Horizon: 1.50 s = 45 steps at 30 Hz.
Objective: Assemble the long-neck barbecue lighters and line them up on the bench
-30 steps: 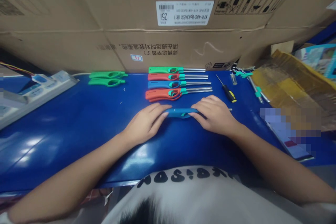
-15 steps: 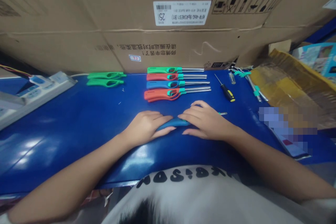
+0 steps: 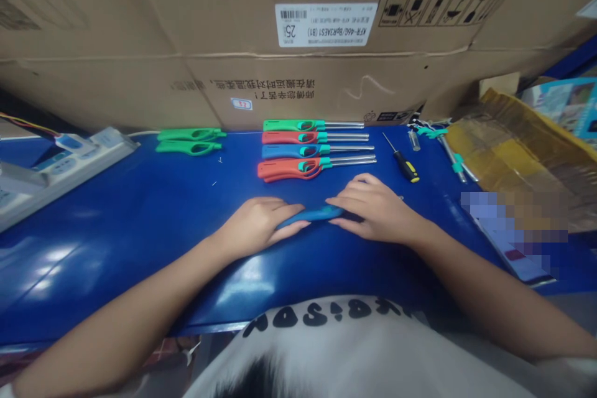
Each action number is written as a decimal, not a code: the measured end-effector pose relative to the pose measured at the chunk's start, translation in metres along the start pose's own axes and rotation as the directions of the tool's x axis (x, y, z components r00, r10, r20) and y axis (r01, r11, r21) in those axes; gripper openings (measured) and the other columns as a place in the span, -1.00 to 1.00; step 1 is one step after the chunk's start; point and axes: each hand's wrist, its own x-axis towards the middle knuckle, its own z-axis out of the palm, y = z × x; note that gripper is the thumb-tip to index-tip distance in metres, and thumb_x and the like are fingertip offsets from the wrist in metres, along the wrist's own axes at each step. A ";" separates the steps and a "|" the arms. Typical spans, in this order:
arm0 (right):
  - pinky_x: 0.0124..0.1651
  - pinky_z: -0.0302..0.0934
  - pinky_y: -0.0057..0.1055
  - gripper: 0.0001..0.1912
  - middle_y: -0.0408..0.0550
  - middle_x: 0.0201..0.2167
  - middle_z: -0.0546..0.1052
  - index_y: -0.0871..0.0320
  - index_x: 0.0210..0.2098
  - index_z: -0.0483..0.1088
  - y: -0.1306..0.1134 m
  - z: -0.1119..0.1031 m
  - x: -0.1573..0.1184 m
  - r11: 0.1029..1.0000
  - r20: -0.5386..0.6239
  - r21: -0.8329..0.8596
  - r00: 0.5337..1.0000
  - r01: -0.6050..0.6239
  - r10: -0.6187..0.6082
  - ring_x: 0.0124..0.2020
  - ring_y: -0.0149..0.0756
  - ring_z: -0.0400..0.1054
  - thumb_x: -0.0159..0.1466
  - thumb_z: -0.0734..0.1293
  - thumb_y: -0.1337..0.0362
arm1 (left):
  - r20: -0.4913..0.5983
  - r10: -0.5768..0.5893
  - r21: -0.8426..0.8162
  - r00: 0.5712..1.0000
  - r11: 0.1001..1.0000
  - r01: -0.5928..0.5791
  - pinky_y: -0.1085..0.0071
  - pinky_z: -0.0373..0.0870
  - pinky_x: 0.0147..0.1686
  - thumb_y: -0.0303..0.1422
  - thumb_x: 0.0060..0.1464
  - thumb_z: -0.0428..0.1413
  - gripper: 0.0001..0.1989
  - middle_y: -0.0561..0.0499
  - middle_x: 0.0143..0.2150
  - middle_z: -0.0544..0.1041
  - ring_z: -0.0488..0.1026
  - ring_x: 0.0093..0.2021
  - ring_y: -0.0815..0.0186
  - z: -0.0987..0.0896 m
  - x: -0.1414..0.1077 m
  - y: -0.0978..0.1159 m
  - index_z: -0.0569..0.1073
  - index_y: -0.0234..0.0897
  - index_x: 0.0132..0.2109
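A blue lighter lies level between my two hands, low over the table. My left hand grips its left end between thumb and fingers. Around its right end, my right hand is closed, hiding most of that part. Just beyond my hands, long-nosed lighters lie in a stack of rows: a green one, a red one, a blue one and orange-red at the front, metal tubes pointing right.
Green handle shells lie at back left, near a white power strip. A yellow-black screwdriver, metal tubes with teal parts and a taped cardboard piece are at right. A large carton stands behind.
My right hand has shifted slightly right and up along the blue lighter, showing more of its middle. My left hand has barely moved. The whole view has shifted slightly.
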 end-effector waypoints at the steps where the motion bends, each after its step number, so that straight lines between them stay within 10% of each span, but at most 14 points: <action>1: -0.03 0.18 -0.21 -0.75 0.00 -0.22 0.65 0.21 -0.04 0.51 0.003 -0.001 -0.002 1.000 0.000 0.000 1.000 -0.012 0.012 -0.22 -0.25 0.47 0.42 0.28 0.21 | 0.007 -0.010 -0.020 1.000 1.000 0.010 0.35 0.52 -0.28 -0.12 0.40 -0.05 -0.57 -0.13 -0.27 0.66 0.61 -0.32 0.20 -0.001 0.000 -0.002 0.56 -0.35 0.03; 23: 0.14 0.10 -0.10 -0.76 0.02 -0.13 0.63 0.13 -0.06 0.46 0.039 -0.023 -0.019 0.954 -0.025 -0.177 0.970 -0.244 0.243 -0.04 -0.11 0.45 0.34 0.39 0.17 | -0.019 -0.102 -0.037 0.995 0.994 0.101 0.32 0.57 -0.17 -0.25 0.37 0.02 -0.69 -0.16 -0.08 0.65 0.64 -0.17 0.17 -0.009 -0.007 -0.021 0.51 -0.32 0.09; 34: -0.03 0.17 -0.25 -0.80 -0.04 -0.25 0.64 0.18 -0.11 0.50 0.007 0.001 -0.004 0.989 -0.055 -0.147 0.998 -0.033 0.026 -0.23 -0.26 0.43 0.44 0.27 0.24 | -0.026 -0.058 -0.224 0.998 0.973 0.051 0.37 0.54 -0.15 -0.29 0.35 0.05 -0.72 -0.14 -0.10 0.65 0.62 -0.18 0.23 -0.002 -0.004 -0.006 0.51 -0.32 0.06; 40: 0.00 0.19 -0.20 -0.72 0.05 -0.15 0.64 0.20 0.02 0.48 0.005 0.003 -0.004 0.992 -0.038 -0.116 0.999 -0.038 0.034 -0.14 -0.20 0.45 0.43 0.28 0.18 | 0.096 -0.245 -0.432 0.965 0.863 0.262 0.48 0.37 -0.36 -0.21 0.30 0.12 -0.75 0.03 -0.35 0.61 0.49 -0.42 0.37 -0.003 0.001 0.002 0.59 -0.30 -0.12; 45: 0.04 0.20 -0.19 -0.76 0.02 -0.16 0.65 0.18 -0.01 0.50 0.006 -0.003 -0.005 0.998 -0.011 -0.039 0.999 -0.050 0.050 -0.13 -0.22 0.45 0.44 0.26 0.25 | 0.305 -0.379 -0.656 0.874 0.582 0.481 0.53 0.31 -0.44 -0.14 0.23 0.17 -0.66 0.03 -0.48 0.55 0.42 -0.48 0.40 -0.009 0.007 0.003 0.58 -0.33 -0.35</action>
